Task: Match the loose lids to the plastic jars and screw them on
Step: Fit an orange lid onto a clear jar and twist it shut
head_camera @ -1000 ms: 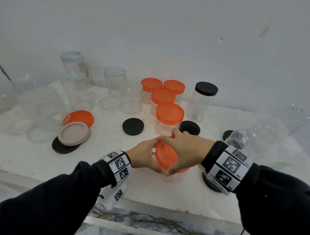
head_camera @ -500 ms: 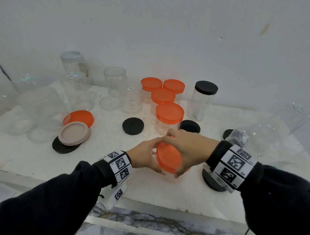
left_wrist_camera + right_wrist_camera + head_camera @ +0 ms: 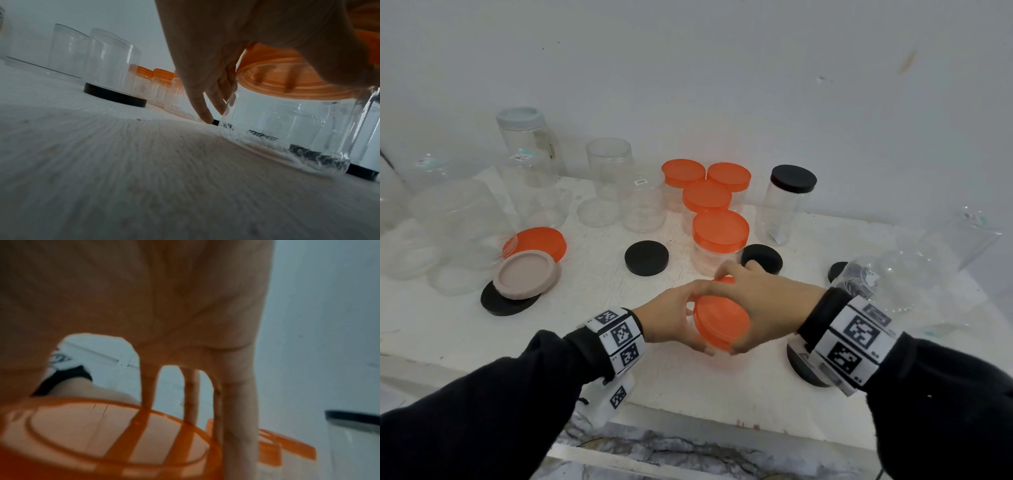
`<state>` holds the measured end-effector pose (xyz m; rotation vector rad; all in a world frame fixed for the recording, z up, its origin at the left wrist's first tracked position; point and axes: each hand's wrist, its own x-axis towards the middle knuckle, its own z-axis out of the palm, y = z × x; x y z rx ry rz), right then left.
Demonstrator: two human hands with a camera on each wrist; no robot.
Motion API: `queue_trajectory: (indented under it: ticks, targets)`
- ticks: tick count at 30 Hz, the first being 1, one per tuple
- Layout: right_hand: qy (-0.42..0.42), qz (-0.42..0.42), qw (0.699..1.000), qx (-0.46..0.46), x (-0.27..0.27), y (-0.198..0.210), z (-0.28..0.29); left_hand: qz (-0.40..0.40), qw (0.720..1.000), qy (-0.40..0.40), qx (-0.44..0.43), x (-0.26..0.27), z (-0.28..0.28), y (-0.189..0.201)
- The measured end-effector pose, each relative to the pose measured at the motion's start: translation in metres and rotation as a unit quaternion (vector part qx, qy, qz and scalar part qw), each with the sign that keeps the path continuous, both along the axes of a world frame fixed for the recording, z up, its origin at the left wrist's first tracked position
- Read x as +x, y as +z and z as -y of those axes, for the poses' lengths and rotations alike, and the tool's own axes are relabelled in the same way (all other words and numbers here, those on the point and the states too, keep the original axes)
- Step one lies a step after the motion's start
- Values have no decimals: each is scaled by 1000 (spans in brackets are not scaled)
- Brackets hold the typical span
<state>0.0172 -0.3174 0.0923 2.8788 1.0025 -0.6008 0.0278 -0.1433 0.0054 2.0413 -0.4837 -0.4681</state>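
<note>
An orange lid (image 3: 720, 322) sits on a short clear jar (image 3: 287, 128) standing on the white table near its front edge. My right hand (image 3: 760, 305) grips the lid from above, fingers spread round its rim (image 3: 144, 426). My left hand (image 3: 671, 317) holds the jar's side from the left, fingers curled round its wall (image 3: 218, 97). The jar's body is mostly hidden by both hands in the head view. Several other jars with orange lids (image 3: 719, 228) stand behind, and a tall jar with a black lid (image 3: 787, 202) at the back right.
Loose black lids (image 3: 646, 257) (image 3: 762, 258) lie mid-table, another black lid (image 3: 804, 366) under my right wrist. At left an orange lid (image 3: 539, 241), a beige lid (image 3: 525, 274) and a black one are stacked. Open clear jars (image 3: 609, 171) crowd the back left; clear jars lie at right (image 3: 914, 274).
My right hand has turned on the orange lid, its wrist swinging a little right and up. The left hand and the jar stay in place.
</note>
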Motion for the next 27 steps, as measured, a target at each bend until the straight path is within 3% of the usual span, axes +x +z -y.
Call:
queue_trajectory:
  ticks: [4, 9, 15, 21, 27]
  targets:
    - [-51, 85, 994, -47, -5, -7, -7, -2, 1000, -2, 4, 0, -1, -1]
    - [10, -53, 999, -5, 0, 6, 3, -9, 1000, -4, -5, 0, -1, -1]
    - [-48, 34, 998, -1, -5, -4, -1, -18, 1000, -18, -3, 0, -2, -3]
    - [-2, -7, 1000, -10, -2, -2, 5, -15, 1000, -9, 3, 0, -2, -1]
    - [0, 68, 997, 20, -2, -10, 12, -11, 1000, -3, -14, -2, 0, -1]
